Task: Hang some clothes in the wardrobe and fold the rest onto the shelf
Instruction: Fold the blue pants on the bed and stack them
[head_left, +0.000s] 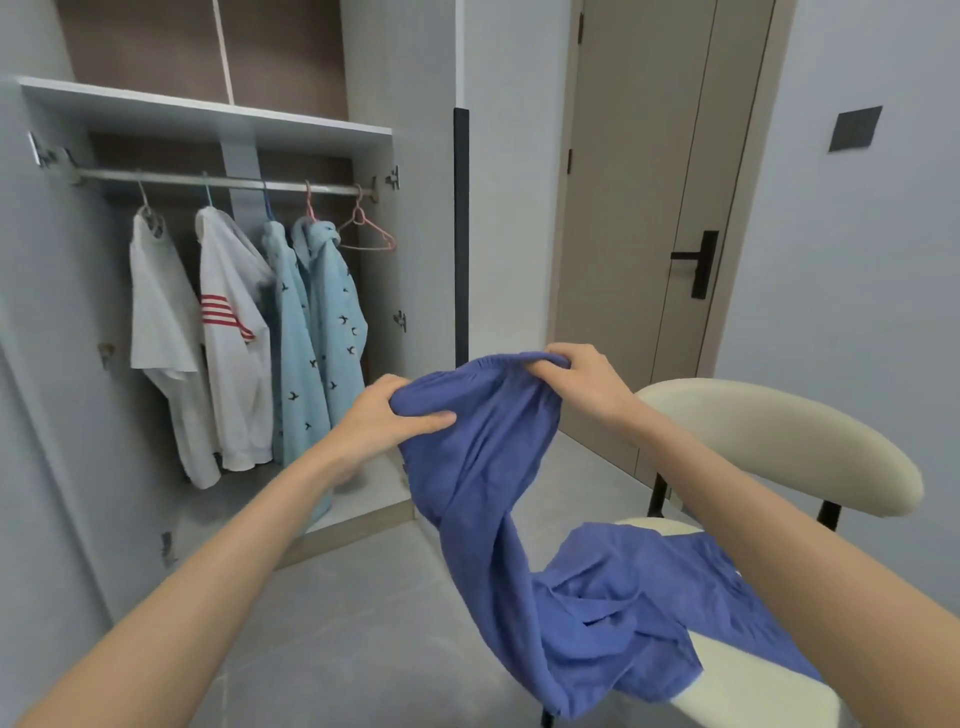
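I hold a blue garment (498, 467) up by its gathered top edge. My left hand (384, 415) grips the left end of that edge and my right hand (582, 384) grips the right end. The cloth hangs down and trails onto the seat of a cream chair (779, 447), where more blue fabric (649, 587) lies. The open wardrobe (208, 114) stands at the left. On its rail (223, 182) hang two white shirts (166, 343), two light blue patterned garments (322, 338) and one bare pink hanger (366, 228).
A shelf sits above the rail in the wardrobe. The wardrobe door (31, 415) stands open at the far left. A beige room door (665, 208) with a black handle is behind the chair. Grey floor (337, 597) lies between me and the wardrobe.
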